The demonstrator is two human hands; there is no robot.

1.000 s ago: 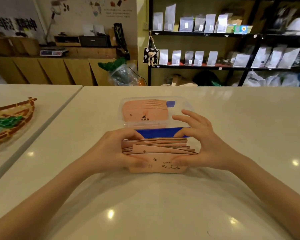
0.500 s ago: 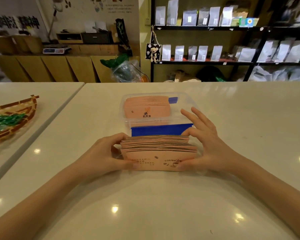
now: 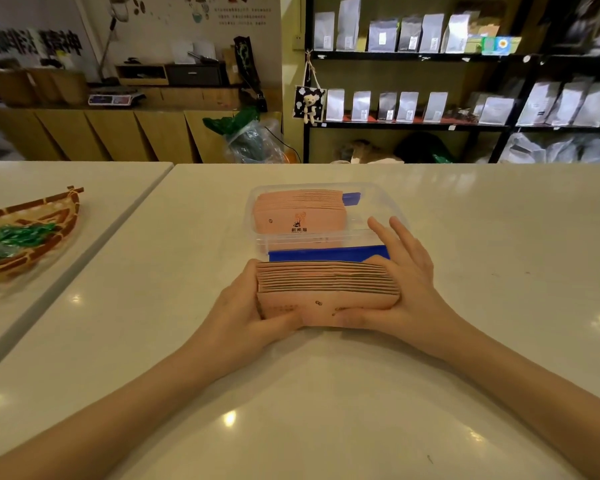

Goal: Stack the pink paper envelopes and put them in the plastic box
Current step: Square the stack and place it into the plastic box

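Observation:
A stack of pink paper envelopes (image 3: 326,287) stands on edge on the white table, squeezed between both hands. My left hand (image 3: 243,306) presses its left end, thumb on the front face. My right hand (image 3: 406,278) presses the right end, fingers spread over the back. Just behind stands the clear plastic box (image 3: 371,199) with a blue clip on its near side. Another row of pink envelopes in the box (image 3: 300,214) leans at its left.
A woven basket (image 3: 35,233) with green wrapped items sits on the neighbouring table at the left, across a gap between tables (image 3: 84,268). Black shelves of pouches (image 3: 430,109) and a wooden counter stand beyond the table's far edge.
The fanned, uneven envelopes have been pushed together into a tighter, squarer stack. Both hands closed in on its ends.

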